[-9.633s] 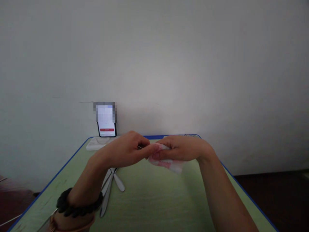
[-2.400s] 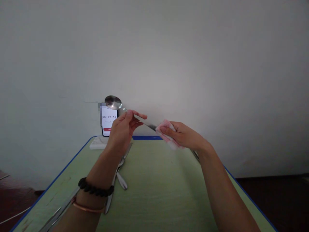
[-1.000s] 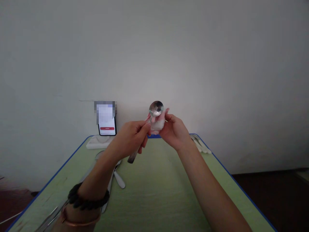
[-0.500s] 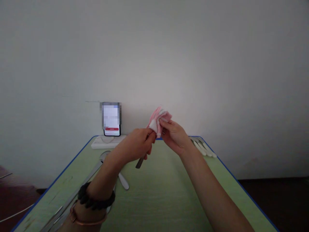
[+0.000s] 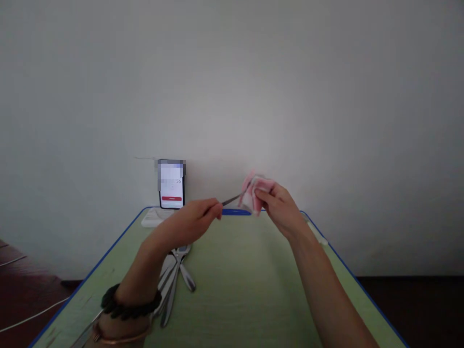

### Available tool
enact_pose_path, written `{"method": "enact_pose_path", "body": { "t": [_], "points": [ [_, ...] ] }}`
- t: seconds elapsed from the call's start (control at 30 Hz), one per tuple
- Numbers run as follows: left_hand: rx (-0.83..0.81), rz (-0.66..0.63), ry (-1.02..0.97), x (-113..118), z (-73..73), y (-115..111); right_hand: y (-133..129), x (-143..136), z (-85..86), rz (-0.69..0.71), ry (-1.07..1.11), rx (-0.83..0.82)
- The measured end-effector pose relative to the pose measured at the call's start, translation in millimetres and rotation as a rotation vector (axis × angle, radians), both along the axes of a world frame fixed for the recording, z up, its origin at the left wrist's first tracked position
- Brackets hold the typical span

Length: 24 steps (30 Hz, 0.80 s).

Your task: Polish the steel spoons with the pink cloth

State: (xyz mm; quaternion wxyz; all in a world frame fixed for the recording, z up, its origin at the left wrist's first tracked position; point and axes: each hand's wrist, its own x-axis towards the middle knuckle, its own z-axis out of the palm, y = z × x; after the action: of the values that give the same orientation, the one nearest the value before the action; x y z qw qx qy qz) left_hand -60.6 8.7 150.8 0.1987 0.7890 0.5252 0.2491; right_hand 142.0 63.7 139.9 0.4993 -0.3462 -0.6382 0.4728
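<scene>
My left hand (image 5: 195, 217) is closed around the handle of a slim metal utensil (image 5: 231, 199). Its thin shaft slants up to the right, above the far edge of the table. The far end goes into a pink and white cloth (image 5: 260, 193), which hides what kind of utensil it is. Thumb and fingers of my right hand (image 5: 284, 208) pinch this crumpled cloth around the end. A gap now separates the two hands, with the bare shaft showing between them.
Several metal pieces of cutlery (image 5: 174, 285) lie in a heap beneath my left forearm. A phone (image 5: 172, 186) leans on the wall by a white base (image 5: 149, 220). White-handled utensils (image 5: 319, 236) rest at the right edge of the green table (image 5: 239, 290), partly behind my right wrist.
My hands have moved apart: the right one with the cloth went right, the left one left and slightly down. The utensil's shaft now shows between them. The view has shifted slightly.
</scene>
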Motion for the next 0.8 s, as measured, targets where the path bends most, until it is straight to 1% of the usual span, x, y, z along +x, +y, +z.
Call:
{"method": "enact_pose_path", "body": {
  "t": [0.07, 0.13, 0.2, 0.3, 0.4, 0.47, 0.57, 0.63, 0.73, 0.8],
  "points": [
    [-0.005, 0.02, 0.063, -6.1, 5.6, -0.4, -4.3, 14.4, 8.6, 0.138, -0.285, 0.067],
    [-0.027, 0.0, 0.133, -8.8, 9.0, -2.0, -10.8, 24.3, 16.2, 0.291, -0.489, 0.092],
    [-0.046, -0.026, 0.18, -7.2, 9.7, -4.5, -17.2, 28.5, 20.3, 0.301, -0.669, 0.098],
    [-0.037, -0.079, 0.262, -0.1, 8.4, -9.3, -23.4, 28.2, 19.5, 0.289, -0.894, 0.109],
    [-0.039, -0.105, 0.332, 2.7, 9.4, -13.5, -24.9, 25.7, 17.0, 0.333, -1.004, 0.142],
    [-0.067, -0.092, 0.336, -0.4, 12.2, -14.9, -23.8, 23.8, 17.5, 0.364, -0.959, 0.171],
    [-0.088, -0.056, 0.286, -8.5, 17.4, -14.2, -20.2, 20.8, 20.6, 0.362, -0.799, 0.182],
    [-0.078, -0.027, 0.238, -12.8, 19.5, -12.6, -17.2, 18.7, 22.1, 0.299, -0.677, 0.191],
    [-0.062, 0.007, 0.172, -15.0, 20.0, -9.2, -13.6, 13.9, 21.1, 0.142, -0.467, 0.211],
    [-0.047, 0.031, 0.139, -14.3, 19.5, -6.7, -12.0, 7.6, 17.6, 0.031, -0.312, 0.189]
  ]
}}
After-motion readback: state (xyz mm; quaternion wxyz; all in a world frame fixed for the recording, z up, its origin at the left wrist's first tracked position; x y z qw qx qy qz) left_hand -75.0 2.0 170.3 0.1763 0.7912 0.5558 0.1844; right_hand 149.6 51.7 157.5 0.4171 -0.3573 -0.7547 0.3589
